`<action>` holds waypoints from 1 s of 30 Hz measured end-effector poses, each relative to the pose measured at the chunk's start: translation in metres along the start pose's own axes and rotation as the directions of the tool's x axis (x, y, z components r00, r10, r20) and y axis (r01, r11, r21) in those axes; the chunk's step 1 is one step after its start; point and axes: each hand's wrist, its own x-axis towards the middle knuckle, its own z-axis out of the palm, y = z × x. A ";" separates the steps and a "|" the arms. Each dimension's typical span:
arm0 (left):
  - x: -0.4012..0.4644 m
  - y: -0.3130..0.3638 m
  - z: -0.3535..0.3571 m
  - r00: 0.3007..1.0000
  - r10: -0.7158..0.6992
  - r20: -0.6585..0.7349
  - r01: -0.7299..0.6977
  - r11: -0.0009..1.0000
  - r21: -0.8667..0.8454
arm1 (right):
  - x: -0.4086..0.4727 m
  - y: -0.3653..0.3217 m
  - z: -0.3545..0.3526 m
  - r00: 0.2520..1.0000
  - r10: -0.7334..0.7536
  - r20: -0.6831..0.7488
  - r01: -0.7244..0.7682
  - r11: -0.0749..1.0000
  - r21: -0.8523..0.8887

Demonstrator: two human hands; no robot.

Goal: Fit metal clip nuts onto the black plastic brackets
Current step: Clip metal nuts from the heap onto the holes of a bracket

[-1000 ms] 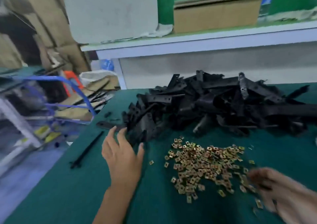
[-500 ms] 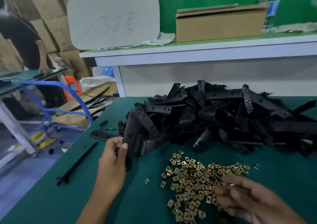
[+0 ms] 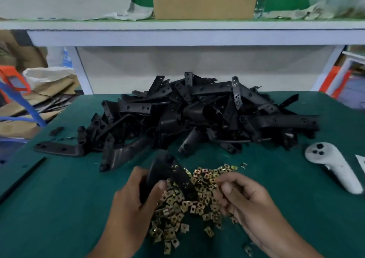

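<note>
A bracket [image 3: 167, 175] is gripped in the left hand [image 3: 132, 200], held just above the near pile of clip nuts [image 3: 189, 204] on the green table [image 3: 59, 208], with the big heap of brackets [image 3: 197, 115] lying farther back. To its right, the right hand [image 3: 243, 196] curls its fingers over the nuts; whether it pinches one I cannot tell. This looks like the pick-up step: next, one nut must be singled out, turned open side toward the bracket's edge and pushed on over a hole.
</note>
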 end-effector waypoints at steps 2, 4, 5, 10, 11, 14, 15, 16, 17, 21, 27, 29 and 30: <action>-0.001 -0.001 0.003 1.000 -0.011 0.018 0.012 1.000 -0.021 | -0.001 0.001 -0.001 1.000 0.000 0.013 0.000 1.000 -0.026; -0.003 0.000 0.006 0.994 -0.030 0.109 0.051 0.980 -0.193 | 0.000 0.003 -0.001 1.000 -0.005 0.004 0.005 1.000 -0.030; -0.004 0.001 0.009 0.985 -0.032 0.172 0.083 0.951 -0.299 | 0.000 0.004 -0.001 1.000 -0.010 0.004 0.010 1.000 -0.024; -0.010 -0.003 0.018 0.903 0.000 0.429 0.274 0.770 -0.576 | -0.001 0.001 -0.001 0.999 -0.028 -0.031 0.027 0.999 -0.032; -0.012 -0.004 0.019 0.887 0.004 0.463 0.277 0.797 -0.538 | -0.001 0.000 0.000 0.999 -0.025 -0.040 0.022 0.997 -0.076; -0.016 -0.008 0.023 0.902 0.031 0.432 0.199 0.855 -0.478 | -0.003 -0.003 0.003 1.000 -0.019 -0.021 0.015 0.987 -0.159; -0.017 -0.007 0.023 0.900 0.047 0.433 0.192 0.849 -0.492 | -0.004 -0.005 0.005 1.000 -0.025 0.000 0.025 0.988 -0.154; -0.018 -0.007 0.024 0.893 0.065 0.446 0.189 0.845 -0.501 | -0.005 -0.006 0.006 0.999 -0.036 0.017 0.038 0.987 -0.154; -0.019 -0.006 0.025 0.888 0.082 0.453 0.175 0.850 -0.497 | -0.007 -0.007 0.008 0.998 -0.054 0.026 0.058 0.983 -0.174; -0.021 -0.001 0.026 0.887 0.141 0.440 0.076 0.895 -0.440 | -0.010 -0.007 0.012 0.992 -0.122 0.022 0.123 0.964 -0.237; -0.023 0.003 0.027 0.890 0.188 0.416 0.000 0.911 -0.412 | -0.015 -0.006 0.018 0.989 -0.149 -0.004 0.144 0.964 -0.223; -0.023 0.004 0.026 0.889 0.174 0.424 0.025 0.906 -0.423 | -0.015 -0.007 0.019 0.990 -0.143 -0.008 0.138 0.963 -0.231; -0.023 0.004 0.026 0.887 0.170 0.429 0.034 0.903 -0.428 | -0.015 -0.008 0.020 0.990 -0.141 -0.014 0.133 0.962 -0.239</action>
